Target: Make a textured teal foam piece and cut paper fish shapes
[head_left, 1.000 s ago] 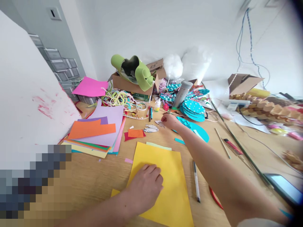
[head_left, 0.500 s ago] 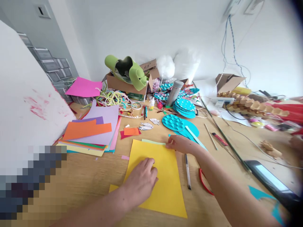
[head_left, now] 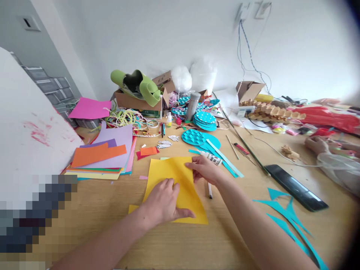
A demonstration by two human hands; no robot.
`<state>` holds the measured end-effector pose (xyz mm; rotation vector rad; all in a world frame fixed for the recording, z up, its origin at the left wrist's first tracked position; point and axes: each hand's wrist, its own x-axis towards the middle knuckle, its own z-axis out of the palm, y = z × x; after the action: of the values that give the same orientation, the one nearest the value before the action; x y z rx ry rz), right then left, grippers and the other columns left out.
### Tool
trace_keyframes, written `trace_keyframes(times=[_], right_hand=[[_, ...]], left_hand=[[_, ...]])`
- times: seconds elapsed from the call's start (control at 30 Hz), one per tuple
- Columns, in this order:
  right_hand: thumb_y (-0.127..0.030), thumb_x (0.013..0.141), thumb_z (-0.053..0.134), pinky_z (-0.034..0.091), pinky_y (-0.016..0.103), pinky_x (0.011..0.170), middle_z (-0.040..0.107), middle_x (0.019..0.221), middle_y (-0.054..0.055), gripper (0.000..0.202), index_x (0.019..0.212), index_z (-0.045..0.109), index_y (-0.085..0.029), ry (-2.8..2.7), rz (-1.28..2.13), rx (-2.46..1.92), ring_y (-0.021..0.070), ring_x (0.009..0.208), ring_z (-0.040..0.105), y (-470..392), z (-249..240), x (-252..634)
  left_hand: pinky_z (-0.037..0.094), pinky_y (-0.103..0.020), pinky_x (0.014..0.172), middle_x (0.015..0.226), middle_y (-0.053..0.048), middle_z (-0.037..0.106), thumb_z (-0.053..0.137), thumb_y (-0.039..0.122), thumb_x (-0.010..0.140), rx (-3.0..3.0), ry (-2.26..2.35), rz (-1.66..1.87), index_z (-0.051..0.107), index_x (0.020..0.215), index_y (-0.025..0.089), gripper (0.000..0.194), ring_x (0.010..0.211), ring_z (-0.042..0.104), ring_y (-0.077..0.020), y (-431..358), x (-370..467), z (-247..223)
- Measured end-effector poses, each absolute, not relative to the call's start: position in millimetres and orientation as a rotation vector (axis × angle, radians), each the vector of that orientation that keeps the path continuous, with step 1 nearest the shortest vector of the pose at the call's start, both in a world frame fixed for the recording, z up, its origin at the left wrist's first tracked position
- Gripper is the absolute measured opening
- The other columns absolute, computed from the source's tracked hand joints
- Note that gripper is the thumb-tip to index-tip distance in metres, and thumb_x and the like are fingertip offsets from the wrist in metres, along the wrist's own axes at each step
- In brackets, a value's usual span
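Note:
A sheet of yellow paper [head_left: 163, 169] lies in front of me, its right side bent upward. My right hand [head_left: 204, 169] pinches the sheet near its upper right corner. On the middle of the sheet rests my left hand [head_left: 165, 198], with the fingers slightly curled and the thumb stretched out to the right; it grips nothing. Another yellow piece [head_left: 132, 208] shows under the lower left edge, and a sliver of pale green paper peeks out at the top. Just beyond my right hand lies a white glue bottle [head_left: 212, 158]. A pen [head_left: 210, 191] is partly hidden beside the sheet.
Stacked coloured paper [head_left: 112, 161] lies on the left. Blue card discs [head_left: 197, 138] and strips are beyond my hands. Blue offcuts [head_left: 287, 210] and a phone [head_left: 296, 186] lie on the right, near another person's hand [head_left: 316, 144]. A bottle [head_left: 192, 107] stands at the back.
My right hand has taken hold of the yellow sheet's upper right corner and lifted that side, so the sheet bends. My left thumb has stretched out. The view has shifted to the right.

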<state>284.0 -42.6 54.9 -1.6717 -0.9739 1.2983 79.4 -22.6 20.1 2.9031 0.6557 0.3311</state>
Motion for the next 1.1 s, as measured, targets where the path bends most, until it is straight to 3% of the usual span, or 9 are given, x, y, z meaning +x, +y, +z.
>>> trace_keyframes(times=[0.13,0.27,0.4,0.47,0.57,0.67,0.8,1.1], right_hand=[[-0.042,0.078,0.071,0.05,0.021,0.04,0.065,0.048,0.001,0.033,0.07,0.047,-0.02,-0.974,1.458,-1.539,0.0134,0.042,0.062,-41,65,253],[-0.038,0.078,0.072,0.056,0.021,0.053,0.07,0.063,0.003,0.029,0.071,0.053,-0.017,-1.084,1.491,-1.435,0.0119,0.055,0.067,-40,71,242],[-0.032,0.088,0.06,0.055,0.021,0.058,0.072,0.074,0.005,0.022,0.073,0.057,-0.016,-1.234,1.217,-1.653,0.0111,0.062,0.067,-37,67,257],[-0.029,0.089,0.057,0.053,0.02,0.055,0.071,0.074,0.006,0.02,0.073,0.057,-0.016,-1.251,1.005,-1.85,0.0118,0.06,0.066,-34,60,271],[-0.022,0.084,0.06,0.047,0.021,0.05,0.069,0.074,0.007,0.011,0.077,0.058,-0.015,-1.205,0.818,-2.005,0.0133,0.059,0.064,-29,46,290],[-0.023,0.082,0.062,0.043,0.021,0.049,0.069,0.079,0.008,0.011,0.086,0.059,-0.014,-1.164,0.717,-2.08,0.0137,0.059,0.063,-24,33,299],[-0.031,0.084,0.058,0.042,0.021,0.049,0.068,0.072,0.005,0.02,0.094,0.06,-0.014,-1.16,0.738,-2.061,0.0136,0.058,0.062,-17,21,301],[-0.031,0.088,0.047,0.042,0.021,0.051,0.064,0.067,0.001,0.018,0.089,0.058,-0.017,-1.276,0.756,-1.939,0.0135,0.059,0.06,-19,16,299]], left_hand=[[0.043,-0.035,0.065,0.079,-0.012,0.066,0.029,0.075,0.085,2.676,0.803,0.313,0.065,0.085,0.013,0.072,0.074,0.063,-0.0266,-16,81,32],[0.032,-0.03,0.055,0.06,-0.008,0.061,0.039,0.055,0.092,2.535,1.05,0.296,0.063,0.068,0.015,0.052,0.058,0.059,-0.0217,-8,84,35],[0.027,-0.029,0.056,0.054,-0.003,0.055,0.043,0.028,0.089,2.448,1.042,0.377,0.055,0.057,0.017,0.036,0.053,0.052,-0.0165,-3,82,29],[0.024,-0.029,0.056,0.048,0.001,0.045,0.043,0.022,0.085,2.369,1.045,0.405,0.045,0.05,0.019,0.035,0.049,0.044,-0.0137,-2,81,28],[0.019,-0.03,0.056,0.044,0.006,0.027,0.043,0.018,0.079,2.24,1.094,0.406,0.029,0.046,0.022,0.037,0.048,0.029,-0.0113,1,78,29],[0.017,-0.03,0.057,0.047,0.006,0.019,0.041,0.018,0.076,2.154,1.131,0.396,0.02,0.047,0.022,0.035,0.051,0.024,-0.0112,8,75,30],[0.018,-0.029,0.057,0.052,0.006,0.017,0.037,0.024,0.076,2.03,1.15,0.372,0.017,0.052,0.022,0.031,0.052,0.025,-0.0111,17,71,30],[0.02,-0.029,0.058,0.053,0.005,0.015,0.039,0.025,0.074,1.964,1.159,0.358,0.015,0.052,0.023,0.033,0.053,0.021,-0.0115,16,70,32]])
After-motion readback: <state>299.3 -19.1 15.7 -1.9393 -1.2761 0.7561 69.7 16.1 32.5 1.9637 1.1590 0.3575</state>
